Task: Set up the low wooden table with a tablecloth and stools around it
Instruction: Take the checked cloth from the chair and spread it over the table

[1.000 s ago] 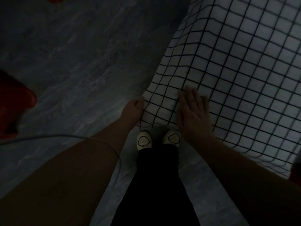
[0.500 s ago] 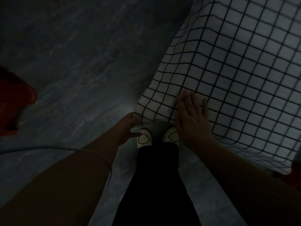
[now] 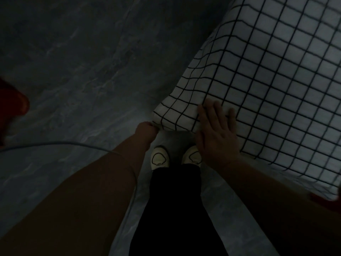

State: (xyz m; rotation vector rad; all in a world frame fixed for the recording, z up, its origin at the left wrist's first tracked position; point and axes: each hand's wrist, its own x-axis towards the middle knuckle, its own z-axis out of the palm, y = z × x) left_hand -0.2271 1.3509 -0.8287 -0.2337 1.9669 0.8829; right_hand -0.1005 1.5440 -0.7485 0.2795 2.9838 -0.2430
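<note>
Tablecloth: white fabric, black grid lines.
Left hand: grips its hanging corner.
Right hand: flat on it, fingers straight.

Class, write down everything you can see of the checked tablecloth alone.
The tablecloth is white fabric with a thin black grid, spread flat at upper right and drooping at the near corner, where its lines ripple. The left hand grips its hanging hem there; the right hand lies flat on top, fingers straight. What it covers is hidden.
</note>
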